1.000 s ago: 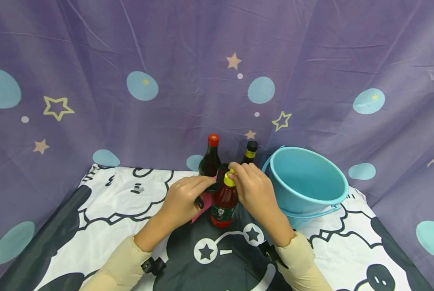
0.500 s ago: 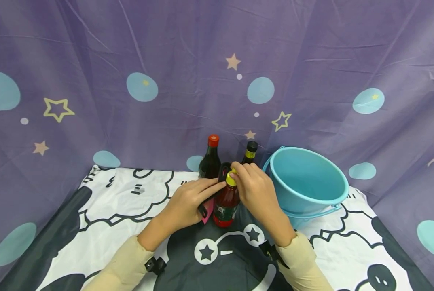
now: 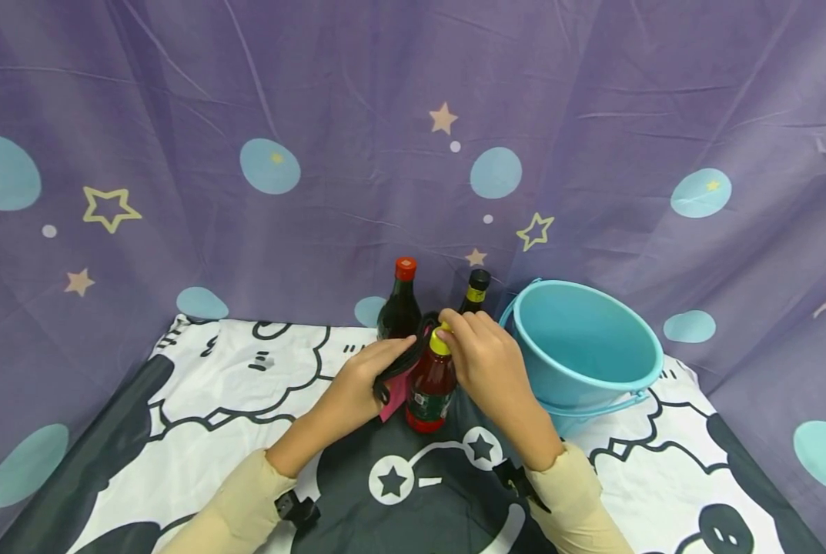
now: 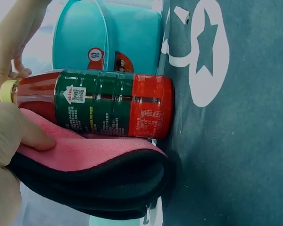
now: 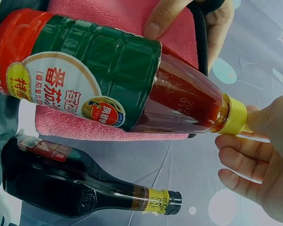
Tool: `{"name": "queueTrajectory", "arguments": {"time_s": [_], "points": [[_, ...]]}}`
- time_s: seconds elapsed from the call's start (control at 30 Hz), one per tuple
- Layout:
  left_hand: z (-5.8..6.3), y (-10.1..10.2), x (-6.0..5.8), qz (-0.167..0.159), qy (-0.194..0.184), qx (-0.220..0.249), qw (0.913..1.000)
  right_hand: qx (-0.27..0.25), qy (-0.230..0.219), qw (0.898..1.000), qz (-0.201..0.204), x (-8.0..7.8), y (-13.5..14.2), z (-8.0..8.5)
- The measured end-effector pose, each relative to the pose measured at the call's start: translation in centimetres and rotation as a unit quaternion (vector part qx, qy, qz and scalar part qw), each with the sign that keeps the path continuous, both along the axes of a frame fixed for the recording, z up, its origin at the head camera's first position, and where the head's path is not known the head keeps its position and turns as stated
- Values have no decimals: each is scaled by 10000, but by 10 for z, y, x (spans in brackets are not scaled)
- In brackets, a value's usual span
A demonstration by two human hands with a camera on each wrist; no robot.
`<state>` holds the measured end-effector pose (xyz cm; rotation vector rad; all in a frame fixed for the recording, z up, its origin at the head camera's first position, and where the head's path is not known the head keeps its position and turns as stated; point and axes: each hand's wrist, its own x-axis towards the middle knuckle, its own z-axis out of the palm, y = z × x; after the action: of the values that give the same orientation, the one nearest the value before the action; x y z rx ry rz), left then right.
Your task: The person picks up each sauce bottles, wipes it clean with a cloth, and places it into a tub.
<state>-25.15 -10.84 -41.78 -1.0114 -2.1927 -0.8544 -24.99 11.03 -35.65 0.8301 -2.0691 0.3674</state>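
Note:
A ketchup bottle [image 3: 429,392] with a yellow cap [image 5: 236,116] and a green and red label stands upright on the dark part of the printed cloth. My right hand [image 3: 487,362] pinches its cap from the right. On the bottle's left side, my left hand [image 3: 360,386] holds a folded pink towel [image 4: 96,153] with a black border, thumb on the pink face. The towel lies close against the bottle in the left wrist view, and its black edge rises beside the neck. Several of my left fingers are hidden behind the towel in the head view.
Behind the hands stand a dark bottle with a red cap [image 3: 400,314] and another with a black cap [image 5: 54,179]. To the right is a light blue bucket [image 3: 539,377] with its handle down. A purple curtain [image 3: 357,154] hangs at the back.
The ketchup bottle has shifted slightly right since the first frame. My left hand moved right with the towel, then drew back a little. My right hand stays at the cap.

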Motion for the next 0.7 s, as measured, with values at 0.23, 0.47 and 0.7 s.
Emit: {"name": "queueTrajectory", "arguments": {"time_s": [0.23,0.47,0.7], "points": [[2,-2,-1,103,520,-93,9985,-4,11,10000,46,0,-1,0],[3,-5,-4,155,1279,-375,9910,17,91,10000,21,0,-1,0],[5,-7,-4,231,1398,-667,9877,20,69,10000,31,1,0,1]]}}
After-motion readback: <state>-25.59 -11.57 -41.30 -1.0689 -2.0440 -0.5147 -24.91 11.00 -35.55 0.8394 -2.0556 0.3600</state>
